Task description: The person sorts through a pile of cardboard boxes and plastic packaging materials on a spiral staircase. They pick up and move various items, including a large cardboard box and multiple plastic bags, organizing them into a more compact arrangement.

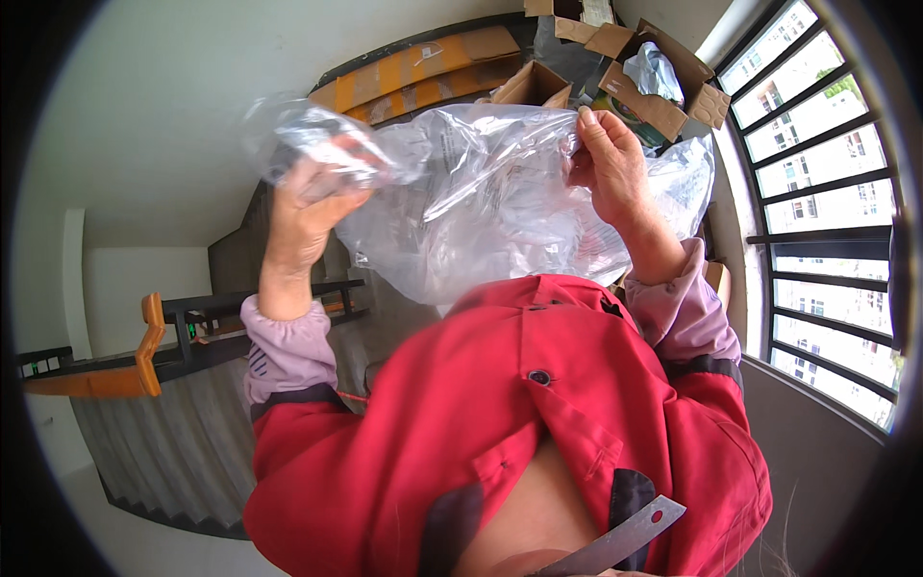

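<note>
A large clear plastic bag (469, 209) hangs crumpled in front of my chest, with faint printing on it. My right hand (611, 162) pinches its upper edge between thumb and fingers. My left hand (317, 184) is raised at the other side, its fingers wrapped in a bunched, see-through part of the plastic and blurred. Some fingertips there are hard to make out behind the glare. Close below the camera, at my collar, a flat metal strip (620, 534) with a hole near its end juts up; its other end is hidden.
Open cardboard boxes (652, 94) stand beyond my right hand, one with silvery plastic inside. Flattened cardboard (425, 68) with yellow tape leans by the wall. A barred window (822, 195) is on the right. On the left are a stair railing (150, 346) and grey steps (166, 447).
</note>
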Demonstrator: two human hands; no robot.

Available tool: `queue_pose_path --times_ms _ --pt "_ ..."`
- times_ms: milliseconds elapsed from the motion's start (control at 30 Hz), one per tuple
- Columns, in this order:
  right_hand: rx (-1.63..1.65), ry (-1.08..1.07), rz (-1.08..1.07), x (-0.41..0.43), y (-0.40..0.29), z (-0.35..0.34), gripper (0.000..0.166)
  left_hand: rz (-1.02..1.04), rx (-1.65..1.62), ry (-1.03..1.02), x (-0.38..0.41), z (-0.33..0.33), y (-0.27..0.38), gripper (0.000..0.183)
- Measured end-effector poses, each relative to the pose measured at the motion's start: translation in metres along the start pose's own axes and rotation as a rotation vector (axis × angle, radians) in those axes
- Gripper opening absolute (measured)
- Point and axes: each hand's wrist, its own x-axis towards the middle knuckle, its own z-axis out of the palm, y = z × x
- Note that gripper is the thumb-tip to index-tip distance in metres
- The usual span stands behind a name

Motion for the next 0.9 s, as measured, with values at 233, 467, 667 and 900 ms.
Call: queue_pose_path --times_ms 233,467,667,900 --pt "-0.246 0.077 -0.24 0.011 0.002 -0.005 0.023 -0.347 -0.391 -0.047 0.008 0.03 0.006 0.023" --pt "-0.667 0.324 -0.77 0.01 -0.001 0.007 0.016 -0.631 -0.549 -0.203 0.004 0.042 -0.019 0.018" --pt "-0.772 -0.114 -1.022 -0.048 0.007 0.047 0.031 -0.69 -0.678 -0.081 0.003 0.074 -0.016 0.019" --pt "-0.693 -0.003 -0.851 -0.05 0.011 0.047 0.023 -0.608 -0.671 -0.151 0.0 0.094 -0.021 0.026"
